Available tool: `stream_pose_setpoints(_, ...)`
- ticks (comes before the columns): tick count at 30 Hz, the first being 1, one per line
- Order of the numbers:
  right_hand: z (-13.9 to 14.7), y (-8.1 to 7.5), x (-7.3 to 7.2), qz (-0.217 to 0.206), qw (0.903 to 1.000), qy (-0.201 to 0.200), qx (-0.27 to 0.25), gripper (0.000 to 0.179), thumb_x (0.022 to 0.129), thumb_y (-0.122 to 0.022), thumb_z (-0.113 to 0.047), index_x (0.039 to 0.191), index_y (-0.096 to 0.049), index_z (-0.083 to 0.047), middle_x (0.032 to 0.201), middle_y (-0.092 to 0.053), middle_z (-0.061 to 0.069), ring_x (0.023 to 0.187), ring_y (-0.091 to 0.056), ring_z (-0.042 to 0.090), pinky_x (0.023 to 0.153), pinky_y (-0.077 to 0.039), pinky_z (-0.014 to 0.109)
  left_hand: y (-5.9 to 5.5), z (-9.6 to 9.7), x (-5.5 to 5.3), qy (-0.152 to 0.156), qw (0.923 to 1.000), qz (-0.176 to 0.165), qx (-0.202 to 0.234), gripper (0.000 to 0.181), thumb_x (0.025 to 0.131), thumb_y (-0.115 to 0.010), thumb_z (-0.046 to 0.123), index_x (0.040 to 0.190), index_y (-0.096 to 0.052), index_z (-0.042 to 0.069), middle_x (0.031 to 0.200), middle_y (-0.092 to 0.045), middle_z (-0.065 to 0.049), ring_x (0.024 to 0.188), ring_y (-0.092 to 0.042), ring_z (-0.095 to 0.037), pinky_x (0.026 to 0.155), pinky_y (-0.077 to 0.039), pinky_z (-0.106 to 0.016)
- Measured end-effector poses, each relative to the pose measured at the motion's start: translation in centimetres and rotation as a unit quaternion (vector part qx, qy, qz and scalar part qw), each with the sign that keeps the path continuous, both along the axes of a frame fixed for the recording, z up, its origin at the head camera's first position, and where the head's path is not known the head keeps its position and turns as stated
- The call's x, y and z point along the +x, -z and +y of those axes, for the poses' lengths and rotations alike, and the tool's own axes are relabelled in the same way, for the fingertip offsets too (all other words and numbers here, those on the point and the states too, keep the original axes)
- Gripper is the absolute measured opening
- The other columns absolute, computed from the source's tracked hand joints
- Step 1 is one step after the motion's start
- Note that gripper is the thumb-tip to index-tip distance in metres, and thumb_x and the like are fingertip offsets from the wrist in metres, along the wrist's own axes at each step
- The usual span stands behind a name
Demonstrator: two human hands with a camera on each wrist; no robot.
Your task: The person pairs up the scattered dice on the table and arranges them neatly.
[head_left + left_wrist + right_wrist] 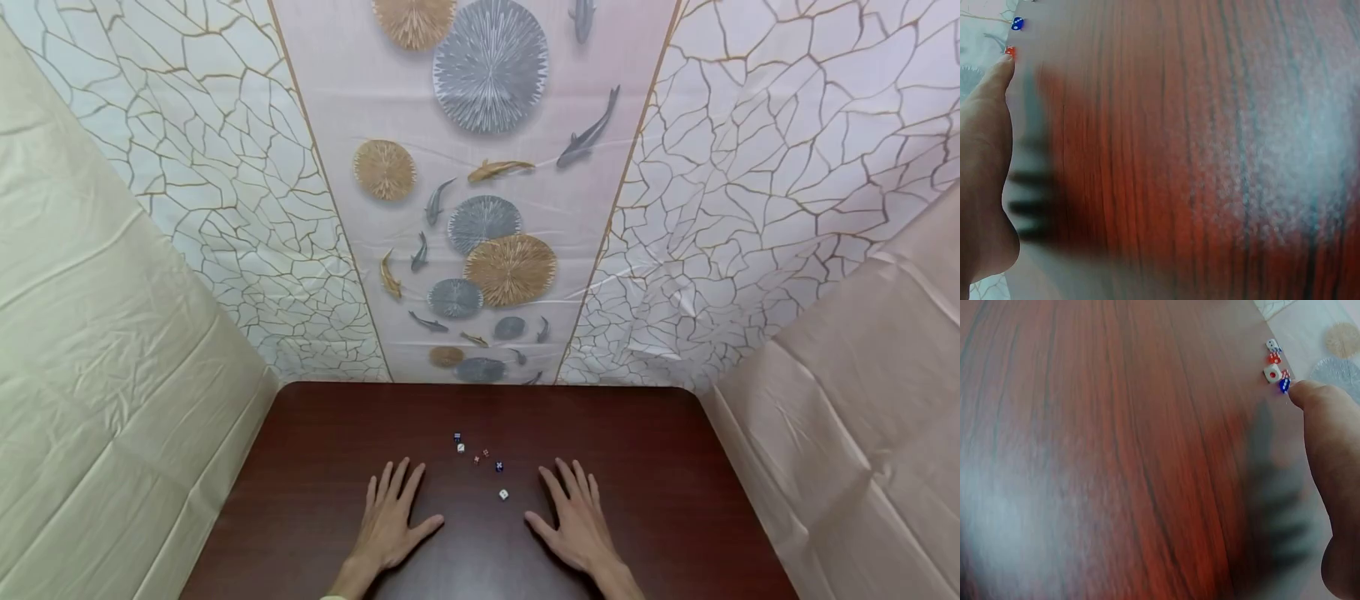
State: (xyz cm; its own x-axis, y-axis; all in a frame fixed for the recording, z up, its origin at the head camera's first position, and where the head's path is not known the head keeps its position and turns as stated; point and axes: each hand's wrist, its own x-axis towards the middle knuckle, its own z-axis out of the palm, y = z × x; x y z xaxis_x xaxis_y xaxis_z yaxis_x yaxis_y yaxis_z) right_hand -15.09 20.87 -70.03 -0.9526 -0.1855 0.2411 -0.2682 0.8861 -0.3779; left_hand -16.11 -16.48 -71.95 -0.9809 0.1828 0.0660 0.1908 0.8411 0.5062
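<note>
Between the left hand [386, 527] and right hand [577, 529], a passage leads up the dark red table [300, 467], where a white die [503, 494] stands in the way near the right thumb. Beyond it, five more dice [476, 460] form a loose central obstacle. Outside each hand runs a passable strip, bounded by pale side cloths [97, 375]; a patterned cloth [510, 267] blocks the far edge.

Dice [476, 460] in high head, close wrist views
</note>
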Motion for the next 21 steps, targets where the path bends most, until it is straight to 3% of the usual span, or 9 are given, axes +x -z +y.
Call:
stream_pose_setpoints(11, -1.7, 0.0, 0.0, 0.009, 0.9996, -0.004, -0.026, 0.075, 0.096, -0.087, -0.052, 0.157, -0.064, -0.014, 0.167, -0.057, 0.021, 0.162, -0.044, 0.054, 0.129, -0.035, 0.077, 0.1, 0.3, 0.2, 0.007, 0.9999, 0.007, 0.003, 0.095, 0.099, -0.074, 0.072, 0.175, -0.042, 0.024, 0.185, -0.034, -0.017, 0.173, -0.024, -0.051, 0.135, -0.015, -0.080)
stream_pose_setpoints(21, -3.2, 0.2, -0.2, 0.085, 0.9947, -0.019, -0.056, 0.064, 0.089, -0.096, -0.036, 0.141, -0.073, -0.007, 0.153, -0.067, 0.022, 0.149, -0.057, 0.055, 0.119, -0.048, 0.073, 0.0, 0.7, 0.1, 0.009, 0.9998, 0.019, 0.001, 0.093, 0.099, -0.075, 0.070, 0.174, -0.044, 0.023, 0.184, -0.037, -0.017, 0.172, -0.027, -0.051, 0.134, -0.018, -0.080)
